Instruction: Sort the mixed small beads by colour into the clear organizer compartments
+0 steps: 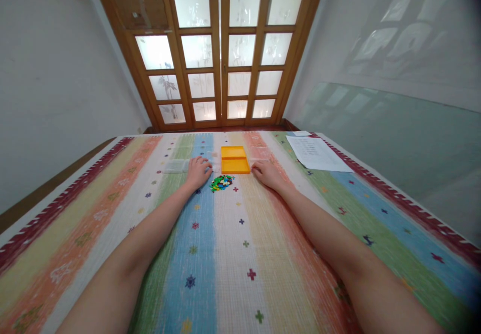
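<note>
A yellow two-compartment tray (pixel 235 165) lies in the middle of the table, between my two hands. Just in front of it is a heap of small plastic pieces (pixel 221 184) in green, blue, yellow, white and dark colours, too small to tell their kind. My left hand (pixel 199 172) rests open on the cloth left of the tray, fingers loosely bent and apart. Beside it is a clear plastic box (pixel 176 165), partly behind the hand. Near the tray's right edge, my right hand (pixel 265 172) lies relaxed and open, holding nothing visible.
Another clear plastic piece (pixel 260 153) lies behind my right hand. A printed white sheet (pixel 317 153) is at the back right. A striped tablecloth (pixel 229 254) covers the table. Wooden glazed doors (pixel 220 48) stand beyond its far edge, with walls either side.
</note>
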`<state>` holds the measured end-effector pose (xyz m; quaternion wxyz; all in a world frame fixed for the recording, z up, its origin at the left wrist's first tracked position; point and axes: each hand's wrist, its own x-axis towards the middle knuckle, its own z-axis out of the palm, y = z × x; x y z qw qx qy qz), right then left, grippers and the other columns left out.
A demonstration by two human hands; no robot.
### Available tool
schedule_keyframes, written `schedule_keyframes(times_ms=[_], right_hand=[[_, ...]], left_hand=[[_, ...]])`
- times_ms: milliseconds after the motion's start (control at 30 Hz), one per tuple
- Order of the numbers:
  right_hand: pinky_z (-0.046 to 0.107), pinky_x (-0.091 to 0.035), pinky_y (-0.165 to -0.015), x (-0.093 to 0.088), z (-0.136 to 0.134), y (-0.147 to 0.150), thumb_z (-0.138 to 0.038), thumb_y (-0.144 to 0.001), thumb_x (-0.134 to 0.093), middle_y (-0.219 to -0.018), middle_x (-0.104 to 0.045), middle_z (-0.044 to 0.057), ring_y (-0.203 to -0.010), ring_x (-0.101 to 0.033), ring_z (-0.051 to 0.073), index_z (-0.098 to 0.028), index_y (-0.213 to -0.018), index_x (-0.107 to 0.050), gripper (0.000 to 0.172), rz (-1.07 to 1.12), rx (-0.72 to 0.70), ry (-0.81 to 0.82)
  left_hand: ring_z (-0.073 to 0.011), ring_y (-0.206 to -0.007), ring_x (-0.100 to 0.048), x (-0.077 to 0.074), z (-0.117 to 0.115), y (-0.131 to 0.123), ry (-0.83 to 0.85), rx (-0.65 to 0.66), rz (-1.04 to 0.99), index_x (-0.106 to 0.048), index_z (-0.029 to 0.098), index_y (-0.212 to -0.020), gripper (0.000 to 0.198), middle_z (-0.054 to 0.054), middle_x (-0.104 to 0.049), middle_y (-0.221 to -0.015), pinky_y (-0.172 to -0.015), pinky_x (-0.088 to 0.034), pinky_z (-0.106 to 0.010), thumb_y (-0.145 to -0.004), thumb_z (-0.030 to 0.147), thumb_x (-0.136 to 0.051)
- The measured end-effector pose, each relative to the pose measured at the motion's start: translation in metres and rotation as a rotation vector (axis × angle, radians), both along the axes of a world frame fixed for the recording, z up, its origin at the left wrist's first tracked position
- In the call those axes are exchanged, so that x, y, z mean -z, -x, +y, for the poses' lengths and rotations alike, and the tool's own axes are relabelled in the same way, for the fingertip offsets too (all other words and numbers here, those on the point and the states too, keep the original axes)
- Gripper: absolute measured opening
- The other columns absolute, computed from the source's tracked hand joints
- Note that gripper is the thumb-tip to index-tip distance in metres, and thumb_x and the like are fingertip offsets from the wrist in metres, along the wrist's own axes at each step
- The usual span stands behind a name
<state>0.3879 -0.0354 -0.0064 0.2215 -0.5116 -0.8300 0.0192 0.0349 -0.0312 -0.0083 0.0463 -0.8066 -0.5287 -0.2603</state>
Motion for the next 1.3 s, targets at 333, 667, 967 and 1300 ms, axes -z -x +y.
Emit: schedule_keyframes(times_ms=[333,667,967,1300], right_hand=[[0.033,-0.046,-0.095,0.002,0.0,-0.003,-0.023,-0.099,-0.052,-0.111,-0.073,0.009,-0.106,-0.063,0.023,-0.021,-0.104,-0.071,0.02,0.018,-0.06,-0.013],[0.032,-0.046,-0.092,0.002,-0.005,0.003,-0.027,-0.099,-0.053,-0.106,-0.073,0.009,-0.102,-0.063,0.023,-0.02,-0.101,-0.071,0.019,0.012,-0.025,-0.016],[0.031,-0.046,-0.087,0.001,-0.007,0.004,-0.03,-0.101,-0.052,-0.105,-0.073,0.009,-0.1,-0.064,0.022,-0.021,-0.1,-0.07,0.02,-0.011,0.002,-0.006],[0.031,-0.047,-0.088,-0.005,-0.012,0.008,-0.027,-0.101,-0.051,-0.107,-0.073,0.009,-0.102,-0.064,0.022,-0.021,-0.103,-0.071,0.021,-0.032,0.019,0.009]], left_hand=[[-0.029,-0.117,-0.054,0.002,0.005,-0.013,0.032,0.05,-0.03,-0.079,0.024,-0.097,0.023,-0.01,-0.072,-0.106,-0.108,-0.038,-0.049,-0.096,0.035,-0.059],[-0.0302,-0.13,-0.052,-0.002,0.001,-0.015,0.084,0.044,-0.028,-0.077,0.027,-0.099,0.023,-0.008,-0.074,-0.114,-0.116,-0.029,-0.053,-0.097,0.03,-0.054],[-0.0303,-0.124,-0.053,-0.007,-0.005,-0.017,0.061,0.042,-0.015,-0.08,0.029,-0.098,0.026,-0.007,-0.076,-0.112,-0.118,-0.026,-0.055,-0.097,0.034,-0.054],[-0.0314,-0.127,-0.051,-0.006,-0.007,-0.02,0.08,0.007,-0.028,-0.079,0.03,-0.099,0.025,-0.007,-0.076,-0.112,-0.121,-0.017,-0.062,-0.097,0.034,-0.055]])
